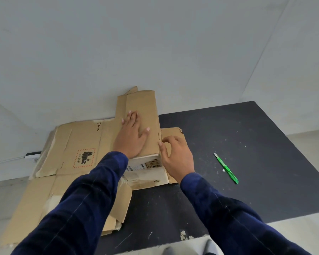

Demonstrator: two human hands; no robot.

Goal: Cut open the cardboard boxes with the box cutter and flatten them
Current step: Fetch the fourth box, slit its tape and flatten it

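Note:
A cut-open brown cardboard box (144,105) lies on top of a larger flattened cardboard sheet (75,144) printed with "PICO" and a "UN 3481" label. My left hand (132,137) presses flat on the top panel of the box, fingers straight. My right hand (175,153) rests against the box's right edge, thumb on the crease and fingers loosely curled over a side flap (171,131). The green box cutter (226,169) lies on the dark table to the right, apart from both hands, its blade end pointing away.
The dark table (247,144) is speckled with white scuffs and has a chipped front edge. More flattened cardboard (35,208) hangs over the table's left side. A white power strip and cable (32,154) sit by the wall at the left.

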